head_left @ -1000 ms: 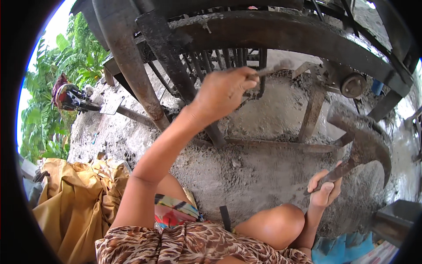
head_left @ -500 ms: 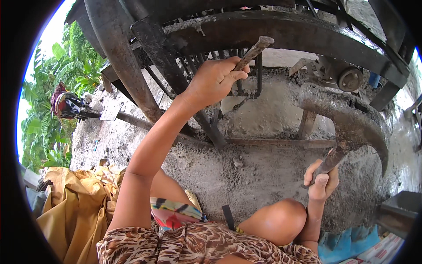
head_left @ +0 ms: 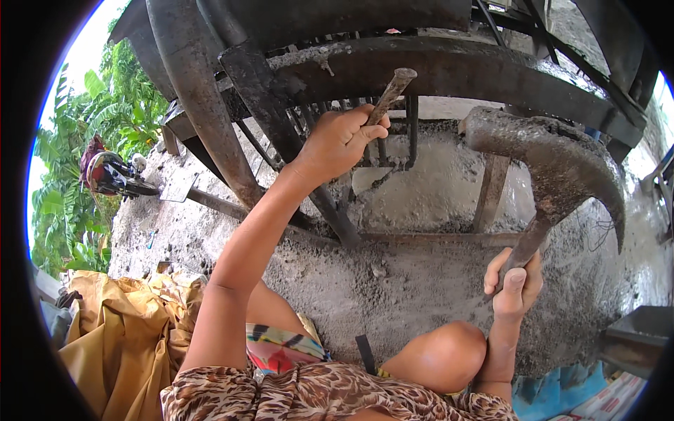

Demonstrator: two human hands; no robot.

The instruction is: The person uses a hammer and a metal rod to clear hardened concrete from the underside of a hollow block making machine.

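My left hand is closed round a short, rusty rod with a flared upper end, like a chisel. It slants up to the right, and its lower end is hidden behind the hand and the dark metal frame. In my right hand, fingers wrapped round the handle, is a claw hammer caked with grey grime. Its head is raised to the right of the rod and apart from it, with the round face toward the left and the claw curving down at the right.
Dark vertical bars hang under the frame, beside a thick rusty pipe. A low metal bar crosses the rough grey ground. Tan cloth lies at lower left, a blue sheet at lower right. A motorcycle stands far left.
The hammer head has risen slightly and shows larger. My left hand and the rod have shifted a little left and down, while the frame has moved slightly in view.
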